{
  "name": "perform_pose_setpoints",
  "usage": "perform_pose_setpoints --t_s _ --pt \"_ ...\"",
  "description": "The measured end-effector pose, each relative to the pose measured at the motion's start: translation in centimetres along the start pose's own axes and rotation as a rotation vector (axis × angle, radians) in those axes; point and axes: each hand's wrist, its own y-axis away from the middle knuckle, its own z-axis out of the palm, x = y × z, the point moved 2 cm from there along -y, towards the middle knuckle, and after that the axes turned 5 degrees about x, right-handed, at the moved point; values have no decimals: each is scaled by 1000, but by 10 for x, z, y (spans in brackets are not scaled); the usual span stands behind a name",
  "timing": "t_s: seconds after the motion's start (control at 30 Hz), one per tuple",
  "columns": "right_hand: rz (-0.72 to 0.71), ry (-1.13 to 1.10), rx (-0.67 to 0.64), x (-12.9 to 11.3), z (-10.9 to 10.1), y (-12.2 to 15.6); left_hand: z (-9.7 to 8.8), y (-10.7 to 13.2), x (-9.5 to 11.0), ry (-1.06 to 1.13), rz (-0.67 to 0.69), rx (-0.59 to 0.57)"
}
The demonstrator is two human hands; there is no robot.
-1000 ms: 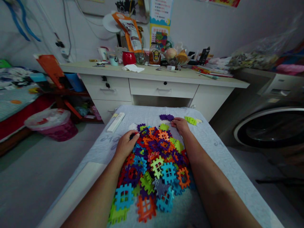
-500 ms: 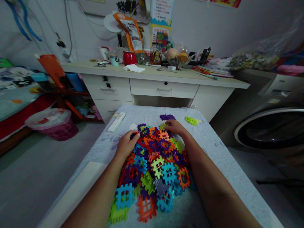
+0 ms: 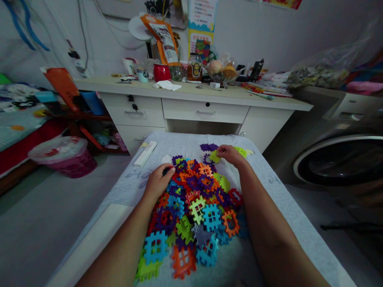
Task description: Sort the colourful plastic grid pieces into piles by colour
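A heap of flat plastic interlocking blocks (image 3: 197,183) with notched edges, in several colours, covers the middle of the cloth-topped table. At the heap's far right edge, my right hand (image 3: 229,154) pinches a lime-green interlocking block (image 3: 214,156). Right beside that block a purple open-frame block (image 3: 207,159) shows in part. My left hand (image 3: 157,182) rests against the heap's left side, thumb and fingers curled together. Something dark and red shows between them, its shape mostly hidden. Beyond the heap lie a purple block (image 3: 208,147) and another lime-green block (image 3: 241,151), partly behind my right hand.
A long white box (image 3: 145,154) lies near the table's (image 3: 269,191) far left corner. Behind stands a white desk (image 3: 131,109) bearing a red pot, a jar and a fruit bowl. A washing machine (image 3: 338,115) is at right, a pink lined bin (image 3: 64,161) at left.
My right hand has moved a little to the right with the lime-green block, away from the heap. A purple frame block now shows beside it. My left hand stays put.
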Motion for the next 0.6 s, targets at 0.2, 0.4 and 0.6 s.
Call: perform_pose_setpoints --t_s 0.2,0.4,0.6 --pt "74 162 304 25 -46 -1 -1 1 3 -10 -14 -1" --pt "159 310 805 45 -83 6 0 0 0 -16 -3 9" --pt "269 364 934 62 -87 16 -2 2 4 -30 -17 8"
